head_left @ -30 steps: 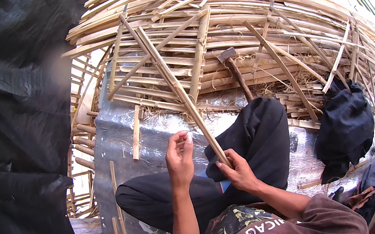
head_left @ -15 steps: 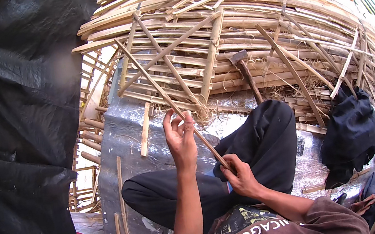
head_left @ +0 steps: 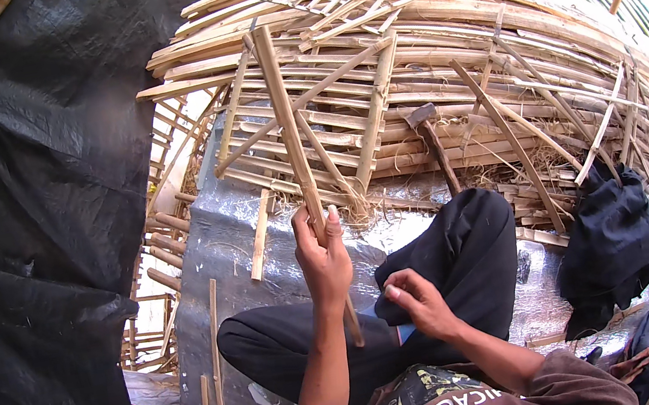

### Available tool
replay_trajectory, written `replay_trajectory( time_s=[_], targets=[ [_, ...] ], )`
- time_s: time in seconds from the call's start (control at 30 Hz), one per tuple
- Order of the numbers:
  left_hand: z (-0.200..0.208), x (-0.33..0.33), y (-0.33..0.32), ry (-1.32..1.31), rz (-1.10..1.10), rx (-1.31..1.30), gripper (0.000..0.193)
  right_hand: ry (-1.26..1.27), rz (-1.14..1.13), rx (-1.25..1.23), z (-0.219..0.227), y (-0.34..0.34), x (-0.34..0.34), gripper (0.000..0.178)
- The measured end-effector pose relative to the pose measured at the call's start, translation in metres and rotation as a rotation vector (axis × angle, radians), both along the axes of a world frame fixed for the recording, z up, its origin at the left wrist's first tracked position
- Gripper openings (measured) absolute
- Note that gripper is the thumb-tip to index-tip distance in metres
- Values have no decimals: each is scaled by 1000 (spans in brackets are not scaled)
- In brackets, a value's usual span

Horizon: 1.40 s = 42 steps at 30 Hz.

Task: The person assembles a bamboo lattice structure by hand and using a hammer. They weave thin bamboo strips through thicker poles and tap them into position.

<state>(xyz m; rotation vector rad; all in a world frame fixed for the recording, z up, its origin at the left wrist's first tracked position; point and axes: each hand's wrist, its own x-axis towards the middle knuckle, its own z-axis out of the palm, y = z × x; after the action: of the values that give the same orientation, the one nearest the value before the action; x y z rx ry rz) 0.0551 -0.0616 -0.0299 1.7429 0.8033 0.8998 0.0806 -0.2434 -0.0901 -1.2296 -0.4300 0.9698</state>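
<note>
"Hands?"
"Left hand [head_left: 324, 261] wrapped round a bamboo strip [head_left: 292, 139]. Right hand [head_left: 422, 305] loosely half-curled, to its right, over the black trousers [head_left: 462, 243]; can't tell if its palm holds anything."
"Strip position?"
"Centre; near end over the trousers, far end overlapping the slatted bamboo frame [head_left: 378, 111]."
"Containers?"
"Dark cloth bundle [head_left: 609, 248], right; any contents hidden."

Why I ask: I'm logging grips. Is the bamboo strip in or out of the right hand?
Out: the left hand holds the bamboo strip, while the right hand sits apart from it.
</note>
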Motion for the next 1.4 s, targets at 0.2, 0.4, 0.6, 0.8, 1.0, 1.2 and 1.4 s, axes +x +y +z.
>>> replay_trajectory(
  time_s=[0.2,0.4,0.6,0.8,1.0,1.2,1.4],
  targets=[
    [38,-25,-19,38,15,211,32,-170,-213,169,78,15,66,19],
    [77,-32,-20,198,-107,578,29,-181,-298,428,139,27,92,25],
    [48,-68,-39,447,-194,544,31,-181,-211,244,118,39,86,29],
    [52,-59,-25,481,-148,533,29,-107,-223,462,98,40,74,30],
    [69,-46,32,712,-174,528,30,-1044,-187,-548,27,40,191,47],
    [12,23,89,600,-375,654,30,-910,133,-1092,-79,48,265,64],
    [-47,103,127,621,-455,368,39,-1074,79,-1058,-106,57,256,55]
  ],
)
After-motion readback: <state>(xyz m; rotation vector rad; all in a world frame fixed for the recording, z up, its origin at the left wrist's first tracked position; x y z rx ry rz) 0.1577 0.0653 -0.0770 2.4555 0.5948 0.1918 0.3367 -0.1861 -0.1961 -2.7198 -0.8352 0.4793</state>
